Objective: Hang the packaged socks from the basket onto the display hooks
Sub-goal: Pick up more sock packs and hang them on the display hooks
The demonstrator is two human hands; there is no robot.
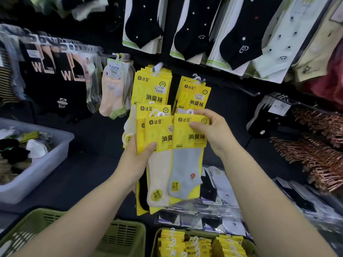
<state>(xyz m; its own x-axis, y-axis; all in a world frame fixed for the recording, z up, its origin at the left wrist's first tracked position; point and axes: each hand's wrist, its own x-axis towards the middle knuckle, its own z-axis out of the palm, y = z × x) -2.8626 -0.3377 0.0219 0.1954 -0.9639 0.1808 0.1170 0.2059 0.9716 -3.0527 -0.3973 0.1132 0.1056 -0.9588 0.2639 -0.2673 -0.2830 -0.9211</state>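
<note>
Left hand: the left hand (138, 160) is at centre frame, palm up under a fan of yellow-carded sock packs (159, 138). Its fingers are curled behind the fan, with the thumb (151, 146) clamped on the front card.
Front of the fan: a cream ankle sock (159, 173) shows on the nearest pack. More yellow cards stagger out behind it to the left, and white plastic hanger loops stick up at the top.
Right hand: the right hand (213, 132) is just right of centre. It pinches the yellow header card of a grey-sock pack (187, 164), thumb on the printed face and the other fingers wrapped behind the top edge.
Grey-sock pack: it is upright and overlaps the right edge of the fan. Its white loop (190, 112) pokes up beside the fingertips, below the hanging stock.
Display hooks: two hooks at upper centre already carry yellow packs, a thick bunch on the left (151, 86) and a thinner one on the right (194, 93). A bare dark metal peg (246, 90) juts out further right.
Basket: the green slotted plastic basket (155, 245) sits at the bottom edge, right of centre, with rows of yellow packs (194, 245) standing in it.
Second basket: another green slotted basket (122, 236) is at lower left, partly hidden under the left forearm.
Left edge: a pale lilac plastic tub (46, 164) holds loose black, white and beige socks.
Top of frame: black ankle socks on white cards (185, 34) hang in a row.
Right edge: copper-coloured hangers (315, 154) lie bunched together.
</note>
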